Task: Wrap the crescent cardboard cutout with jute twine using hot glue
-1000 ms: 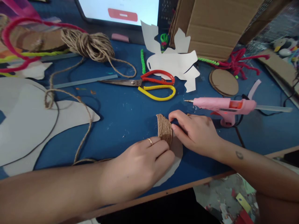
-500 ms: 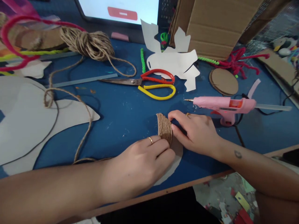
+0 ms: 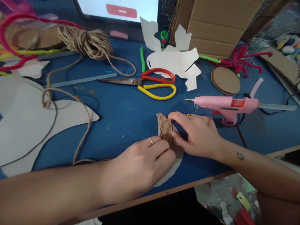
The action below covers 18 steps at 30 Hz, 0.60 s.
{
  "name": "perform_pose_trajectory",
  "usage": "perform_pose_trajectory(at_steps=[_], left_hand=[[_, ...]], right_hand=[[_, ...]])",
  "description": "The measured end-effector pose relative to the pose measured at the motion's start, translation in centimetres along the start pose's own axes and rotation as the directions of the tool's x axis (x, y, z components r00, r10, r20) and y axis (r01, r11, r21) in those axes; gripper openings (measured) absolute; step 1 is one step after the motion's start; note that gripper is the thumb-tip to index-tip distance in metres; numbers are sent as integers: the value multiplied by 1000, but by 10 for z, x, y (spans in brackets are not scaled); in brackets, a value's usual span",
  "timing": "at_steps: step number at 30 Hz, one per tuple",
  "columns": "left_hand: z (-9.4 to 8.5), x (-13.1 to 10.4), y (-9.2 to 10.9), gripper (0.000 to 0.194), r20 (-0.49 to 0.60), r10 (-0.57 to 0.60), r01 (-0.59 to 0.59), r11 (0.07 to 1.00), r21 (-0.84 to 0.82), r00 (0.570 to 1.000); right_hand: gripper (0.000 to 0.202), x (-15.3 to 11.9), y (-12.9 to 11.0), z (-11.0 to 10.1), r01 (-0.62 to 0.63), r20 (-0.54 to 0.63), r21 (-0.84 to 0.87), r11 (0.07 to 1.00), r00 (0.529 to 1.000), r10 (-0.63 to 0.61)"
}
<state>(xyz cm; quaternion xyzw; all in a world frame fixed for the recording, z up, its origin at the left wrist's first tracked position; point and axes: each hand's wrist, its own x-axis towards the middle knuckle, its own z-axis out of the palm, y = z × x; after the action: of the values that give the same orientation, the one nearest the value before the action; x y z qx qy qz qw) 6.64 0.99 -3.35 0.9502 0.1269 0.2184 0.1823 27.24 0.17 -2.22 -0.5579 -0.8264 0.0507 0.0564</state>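
Note:
A pale cutout (image 3: 174,162) lies near the table's front edge, its upper part covered with close rows of jute twine (image 3: 165,125). My left hand (image 3: 142,162) is closed over the lower end of these rows, fingers curled down on the cutout; its fingertips are hidden. At the rows' right edge, my right hand (image 3: 197,132) has thumb and forefinger bent in a pinch against the twine, the other fingers folded under. A loose strand runs from my left forearm back to the twine bundle (image 3: 87,43) at the far left.
Scissors (image 3: 138,82) lie beyond my hands, and a pink glue gun (image 3: 222,104) stands to the right. White paper cutouts (image 3: 173,61), cardboard discs (image 3: 225,80) and a cardboard box (image 3: 217,28) are behind. A large white shape (image 3: 21,122) covers the left side.
The view has shifted very slightly. Both hands keep nearly the same hold on the twine-covered cutout.

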Motion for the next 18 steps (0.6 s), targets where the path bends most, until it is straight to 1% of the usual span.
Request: perform_pose_trajectory(at_steps=[8, 18], left_hand=[[-2, -1, 1, 16, 7, 12, -12, 1000, -1, 1000], [0, -2, -3, 8, 21, 68, -67, 998, -12, 997]], right_hand=[[39, -1, -1, 0, -6, 4, 1, 1000, 1000, 6], [43, -2, -2, -1, 2, 22, -18, 1000, 1000, -2]])
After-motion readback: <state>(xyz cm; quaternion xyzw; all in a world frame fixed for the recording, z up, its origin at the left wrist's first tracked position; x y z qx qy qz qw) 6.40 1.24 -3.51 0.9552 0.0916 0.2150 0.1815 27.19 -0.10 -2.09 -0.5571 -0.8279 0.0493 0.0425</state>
